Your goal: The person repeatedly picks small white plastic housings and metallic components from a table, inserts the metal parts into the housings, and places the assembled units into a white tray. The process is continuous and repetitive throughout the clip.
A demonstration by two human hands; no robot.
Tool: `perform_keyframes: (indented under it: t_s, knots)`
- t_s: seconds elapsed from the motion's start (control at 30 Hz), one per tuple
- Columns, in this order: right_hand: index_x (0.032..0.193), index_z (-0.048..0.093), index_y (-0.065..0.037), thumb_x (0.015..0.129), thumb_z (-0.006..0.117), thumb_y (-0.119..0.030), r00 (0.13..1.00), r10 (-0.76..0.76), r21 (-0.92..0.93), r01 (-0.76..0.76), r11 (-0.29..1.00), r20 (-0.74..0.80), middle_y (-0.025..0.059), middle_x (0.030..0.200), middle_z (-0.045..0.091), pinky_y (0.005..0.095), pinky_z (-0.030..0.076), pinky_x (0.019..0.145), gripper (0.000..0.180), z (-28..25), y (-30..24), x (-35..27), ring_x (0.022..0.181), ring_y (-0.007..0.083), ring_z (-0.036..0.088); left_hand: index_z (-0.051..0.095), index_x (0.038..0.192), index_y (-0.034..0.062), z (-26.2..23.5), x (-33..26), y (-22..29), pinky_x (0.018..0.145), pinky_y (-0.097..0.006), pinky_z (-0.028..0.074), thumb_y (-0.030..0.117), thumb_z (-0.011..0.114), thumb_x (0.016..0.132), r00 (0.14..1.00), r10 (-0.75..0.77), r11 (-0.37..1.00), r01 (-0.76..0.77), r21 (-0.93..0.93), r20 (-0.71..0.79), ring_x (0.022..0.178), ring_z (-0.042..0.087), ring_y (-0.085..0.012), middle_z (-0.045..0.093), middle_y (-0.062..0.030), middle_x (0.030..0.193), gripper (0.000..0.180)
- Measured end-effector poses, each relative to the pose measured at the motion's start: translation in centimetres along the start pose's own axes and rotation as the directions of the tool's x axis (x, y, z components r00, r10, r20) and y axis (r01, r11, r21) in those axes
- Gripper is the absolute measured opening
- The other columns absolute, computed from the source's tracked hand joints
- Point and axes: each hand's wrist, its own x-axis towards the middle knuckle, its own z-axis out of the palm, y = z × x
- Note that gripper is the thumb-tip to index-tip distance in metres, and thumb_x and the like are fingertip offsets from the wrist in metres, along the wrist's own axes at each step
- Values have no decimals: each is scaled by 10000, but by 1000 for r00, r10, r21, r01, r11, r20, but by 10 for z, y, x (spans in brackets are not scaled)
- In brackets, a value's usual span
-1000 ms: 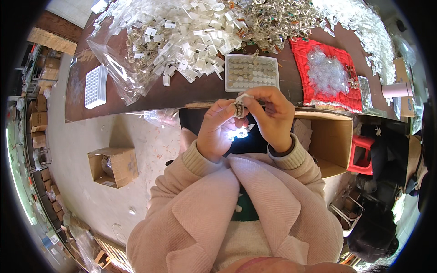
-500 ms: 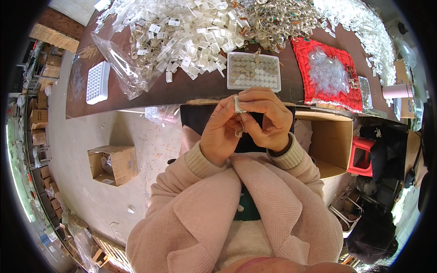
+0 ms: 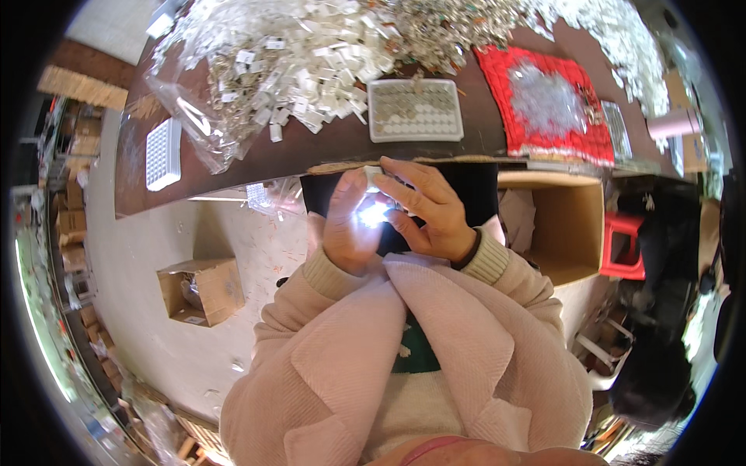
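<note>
In front of my chest, just short of the table's edge, my left hand (image 3: pixel 347 225) and my right hand (image 3: pixel 430 210) meet. Between their fingertips is a small white plastic case (image 3: pixel 372 175), pinched by both. Below it, against the left fingers, a bright white light (image 3: pixel 374 213) glows; its glare hides the thing that shines. Beyond the hands, a white tray (image 3: pixel 459 116) holds rows of small round silvery discs, with several bare pockets at its near side.
On the brown table (image 3: pixel 256 171) lie a heap of white plastic cases (image 3: pixel 311 66), a tangled wiry pile (image 3: pixel 451 35) and a red cloth (image 3: pixel 567 147) under clear plastic pieces (image 3: pixel 544 101). White pocketed trays (image 3: pixel 162 159) sit left. Cardboard boxes (image 3: pixel 225 291) and a red stool (image 3: pixel 624 247) stand below.
A bright white light has come on between my hands. Both hands have shifted slightly left and the right fingers have spread a little. The head view has moved slightly.
</note>
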Motion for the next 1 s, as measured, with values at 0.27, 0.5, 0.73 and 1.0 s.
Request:
perform_keyframes:
  t_s: [0.27, 0.5, 0.73, 1.0]
  knots:
    - [1311, 562, -30, 857, 670, -103, 854, 503, 181, -519, 835, 131, 201, 1022, 691, 432, 539, 794, 472, 37, 23, -93, 891, 371, 671, 629, 1045, 36, -60, -20, -11, 759, -352, 473, 250, 562, 1012, 924, -168, 966, 225, 131, -344, 833, 569, -193, 671, -100, 978, 226]
    - [1121, 672, 13, 879, 661, -272, 664, 558, -136, -576, 806, 497, 204, 977, 706, 454, 535, 835, 374, 45, 40, -122, 932, 373, 678, 612, 1009, 23, -49, -29, -12, 777, -350, 441, 229, 582, 1006, 963, -179, 950, 222, 218, -202, 807, 533, -188, 671, -118, 983, 207]
    - [961, 721, -1, 882, 651, -284, 664, 535, -115, -567, 815, 522, 197, 922, 708, 454, 539, 797, 302, 29, 23, -128, 903, 359, 688, 619, 983, 6, -22, -35, -30, 739, -332, 416, 230, 602, 990, 967, -110, 895, 198, 400, -232, 749, 492, -181, 671, -115, 931, 224]
    - [930, 732, -24, 838, 672, -284, 691, 504, -67, -555, 829, 518, 205, 917, 704, 462, 539, 757, 282, 19, 24, -133, 875, 369, 688, 620, 981, 9, -12, -34, -39, 759, -343, 415, 236, 610, 987, 945, -262, 895, 313, 317, -194, 763, 502, -185, 675, -121, 920, 227]
